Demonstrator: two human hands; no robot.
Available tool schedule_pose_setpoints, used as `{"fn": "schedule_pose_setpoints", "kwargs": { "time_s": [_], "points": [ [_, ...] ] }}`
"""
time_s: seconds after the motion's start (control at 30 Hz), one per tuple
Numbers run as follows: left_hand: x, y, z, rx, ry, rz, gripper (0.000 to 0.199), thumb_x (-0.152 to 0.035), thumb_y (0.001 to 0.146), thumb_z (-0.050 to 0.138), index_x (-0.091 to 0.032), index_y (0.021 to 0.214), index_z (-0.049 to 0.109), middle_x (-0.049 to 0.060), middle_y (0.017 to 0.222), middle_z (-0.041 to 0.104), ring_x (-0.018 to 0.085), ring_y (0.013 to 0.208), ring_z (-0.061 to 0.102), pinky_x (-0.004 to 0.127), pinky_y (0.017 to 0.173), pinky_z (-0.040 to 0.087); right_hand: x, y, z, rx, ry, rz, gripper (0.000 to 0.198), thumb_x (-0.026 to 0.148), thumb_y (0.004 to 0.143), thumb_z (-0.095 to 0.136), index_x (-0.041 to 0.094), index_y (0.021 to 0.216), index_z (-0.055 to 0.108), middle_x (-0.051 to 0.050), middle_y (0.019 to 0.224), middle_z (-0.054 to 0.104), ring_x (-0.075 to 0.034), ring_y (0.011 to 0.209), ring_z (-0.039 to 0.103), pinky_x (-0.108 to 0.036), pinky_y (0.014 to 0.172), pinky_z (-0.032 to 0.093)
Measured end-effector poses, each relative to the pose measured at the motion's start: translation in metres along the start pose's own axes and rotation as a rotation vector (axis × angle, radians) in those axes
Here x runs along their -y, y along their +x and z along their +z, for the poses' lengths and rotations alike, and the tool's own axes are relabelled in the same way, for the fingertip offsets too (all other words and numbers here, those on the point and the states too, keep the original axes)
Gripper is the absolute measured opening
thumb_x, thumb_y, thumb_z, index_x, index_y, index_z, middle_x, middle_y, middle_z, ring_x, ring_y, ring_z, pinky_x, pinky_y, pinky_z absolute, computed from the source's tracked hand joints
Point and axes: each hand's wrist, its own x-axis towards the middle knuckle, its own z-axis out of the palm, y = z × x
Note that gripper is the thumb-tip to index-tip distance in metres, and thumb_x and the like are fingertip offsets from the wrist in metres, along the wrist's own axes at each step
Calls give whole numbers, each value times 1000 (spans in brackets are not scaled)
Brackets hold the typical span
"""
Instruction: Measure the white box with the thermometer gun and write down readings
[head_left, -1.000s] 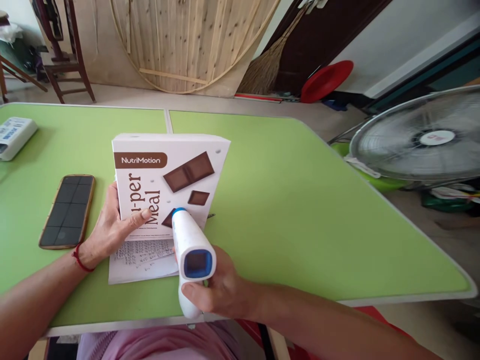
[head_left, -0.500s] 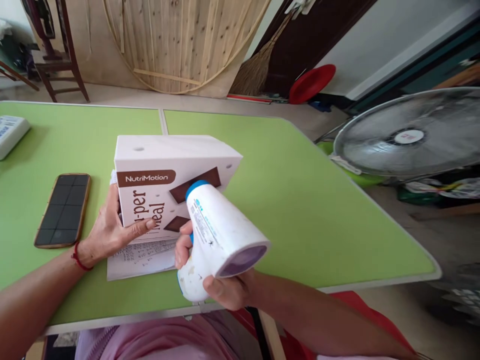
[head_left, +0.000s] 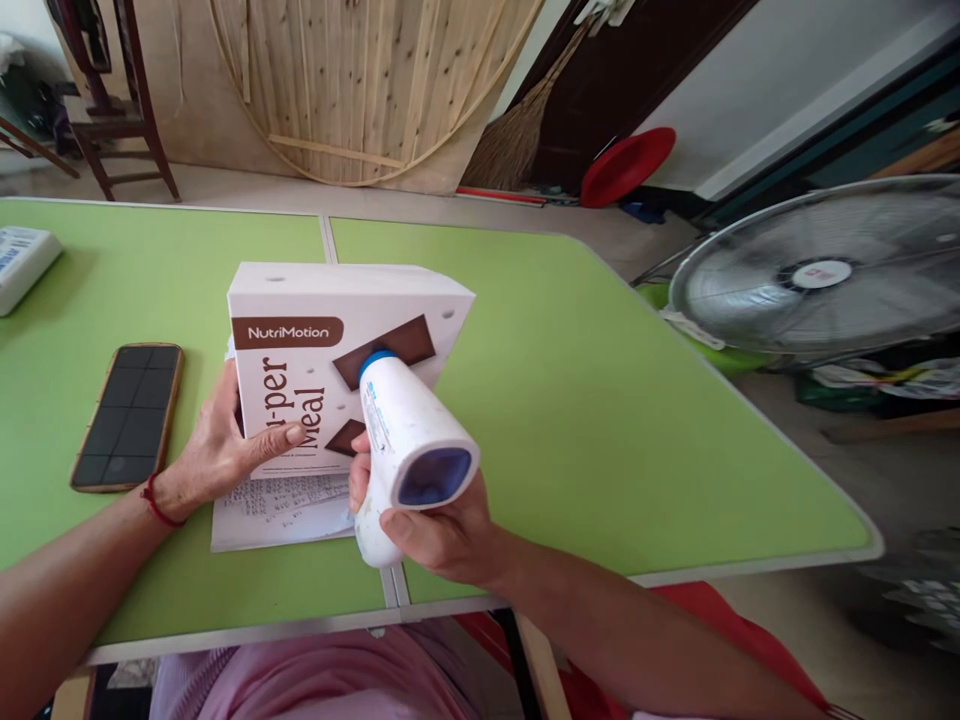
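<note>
A white box (head_left: 292, 300) with brown "NutriMotion" lettering stands upright on the green folding table (head_left: 600, 420). My left hand (head_left: 240, 430) grips its left side, thumb lying on the printed front and fingers hidden behind. In my right hand (head_left: 435, 530) is a white pistol-shaped infrared thermometer (head_left: 405, 430), its handle wrapped by my fingers. Its blue-rimmed front end points at the box's brown picture; whether it touches cannot be made out. The dark blue display end faces me. Under the box lies a sheet of paper (head_left: 292, 515) with handwriting.
A phone (head_left: 127, 418) in a brown-edged case lies left of my left hand. Farther left is a white boxy item (head_left: 26, 265). A large fan (head_left: 821, 275) stands beyond the table's right edge. A wooden chair (head_left: 112, 130) and a broom (head_left: 517, 140) are at the back.
The thermometer has moved slightly left and up, and its rear end has swung left, so the display shows more squarely. The box has turned slightly in my left hand.
</note>
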Motion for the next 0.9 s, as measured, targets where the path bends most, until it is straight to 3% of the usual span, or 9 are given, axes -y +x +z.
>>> {"fn": "schedule_pose_setpoints", "kwargs": {
  "time_s": [0.27,0.4,0.67,0.9],
  "points": [
    [2,0,0,25,-37,19,69,-44,75,77,-20,130,44,14,116,65,34,103,64,48,80,57,-3,-1,-1,0,1,-10,21,36,75,64,23,88,52,0,67,57,-17,58,57,-33,52,51],
    [1,1,1,30,-63,16,68,-43,75,77,-18,128,44,15,117,64,34,103,64,47,81,56,-4,0,-2,-9,-3,-14,25,32,75,65,23,95,53,-1,68,58,-18,59,57,-33,51,50],
    [-3,1,3,33,-38,38,70,-43,76,76,-18,131,42,17,126,59,36,108,62,47,81,57,-2,0,-2,-23,-10,-21,27,32,76,66,23,99,54,0,69,59,-18,58,58,-33,50,49],
    [-2,2,1,38,-28,52,69,-44,75,76,-18,129,43,16,121,61,35,106,62,48,81,57,-1,1,-3,-36,-11,4,25,36,75,66,23,94,56,0,67,59,-17,57,57,-34,51,49]
  ]
}}
